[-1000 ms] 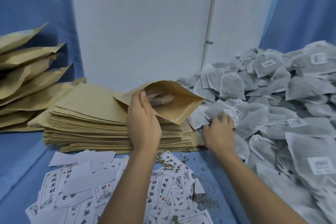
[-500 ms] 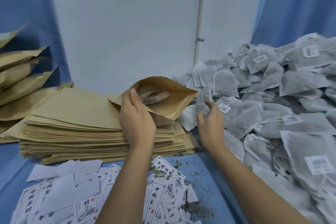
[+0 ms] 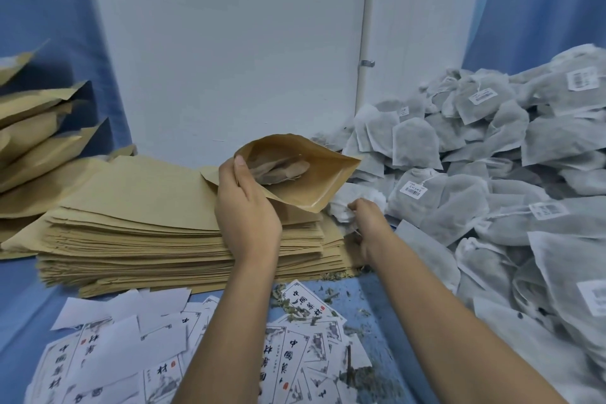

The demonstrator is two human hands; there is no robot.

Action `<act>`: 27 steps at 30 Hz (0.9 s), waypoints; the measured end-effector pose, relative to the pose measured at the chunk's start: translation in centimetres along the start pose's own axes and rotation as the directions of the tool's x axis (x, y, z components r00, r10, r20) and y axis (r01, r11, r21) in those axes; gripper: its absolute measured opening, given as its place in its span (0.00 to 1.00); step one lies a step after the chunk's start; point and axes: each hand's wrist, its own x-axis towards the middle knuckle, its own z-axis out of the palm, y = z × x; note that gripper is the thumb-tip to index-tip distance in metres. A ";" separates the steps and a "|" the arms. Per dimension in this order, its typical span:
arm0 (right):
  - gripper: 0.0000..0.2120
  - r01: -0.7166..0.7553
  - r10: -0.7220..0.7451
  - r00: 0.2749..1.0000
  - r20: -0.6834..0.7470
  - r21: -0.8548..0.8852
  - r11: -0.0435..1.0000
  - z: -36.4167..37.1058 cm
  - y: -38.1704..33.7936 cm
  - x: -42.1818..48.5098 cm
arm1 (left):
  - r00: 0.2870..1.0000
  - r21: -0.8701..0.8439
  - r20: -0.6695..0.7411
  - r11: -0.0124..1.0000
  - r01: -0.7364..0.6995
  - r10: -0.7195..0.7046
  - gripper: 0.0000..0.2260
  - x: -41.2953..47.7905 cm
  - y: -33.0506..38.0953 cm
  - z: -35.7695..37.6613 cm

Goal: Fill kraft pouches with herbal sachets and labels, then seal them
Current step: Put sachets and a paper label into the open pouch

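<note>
My left hand [image 3: 246,210] grips the near lip of an open kraft pouch [image 3: 314,180], held mouth-up above the stack of flat pouches [image 3: 137,223]. Sachets show inside the pouch. My right hand [image 3: 369,220] sits just right of the pouch and grips a bunched white herbal sachet [image 3: 352,203] at the edge of the big grey sachet heap [image 3: 492,174]. Printed paper labels [image 3: 301,305] lie scattered on the blue cloth in front of me, partly hidden under my forearms.
Several filled kraft pouches [image 3: 32,134] lean in a pile at the far left. A white wall panel with a pipe [image 3: 365,43] stands behind. Loose herb crumbs [image 3: 367,374] litter the blue cloth [image 3: 19,305] between labels and sachets.
My right hand has pulled a sachet out of the heap and drawn it left and down toward the pouch mouth. My left hand keeps the pouch open in about the same place.
</note>
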 end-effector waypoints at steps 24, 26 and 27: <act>0.11 0.073 -0.283 0.868 0.407 0.459 0.885 -0.8 -3.2 -4.7 | 0.978 -0.120 -0.206 0.990 -0.071 0.045 0.14 2.2 1.9 -2.3; 0.11 -0.039 -0.183 0.785 0.592 0.343 0.939 -1.4 -3.0 -5.5 | 0.976 -0.109 -0.195 0.987 -0.115 0.093 0.13 2.6 2.3 -3.1; 0.09 -0.067 -0.125 0.719 0.684 0.247 0.967 -1.7 -2.8 -6.0 | 0.976 -0.100 -0.188 0.986 -0.130 0.109 0.13 2.8 2.2 -3.5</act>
